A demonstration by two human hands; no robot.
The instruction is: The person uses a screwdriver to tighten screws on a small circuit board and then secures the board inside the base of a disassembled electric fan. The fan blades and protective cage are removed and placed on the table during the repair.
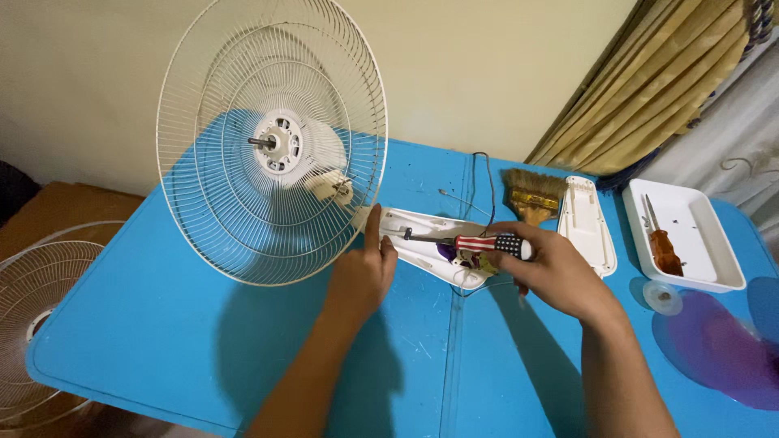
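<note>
Fan (272, 146) on table (162, 324), front grille off, blade off. Base housing (426, 243) open, cover (588, 223) set aside. Right hand (560, 272) grips screwdriver (475, 242), tip in housing. Left hand (361, 272) presses housing, fingers together. Reassembly outstanding.

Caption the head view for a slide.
Right hand drives a screwdriver into a fan's open base; left hand steadies it.

second fan grille (36, 308): cut off by left edge | purple fan blade (722, 345): cut off at right and bottom edges | screwdriver (479, 242) tip: too small to tell | curtain (673, 73): cropped top right
</note>
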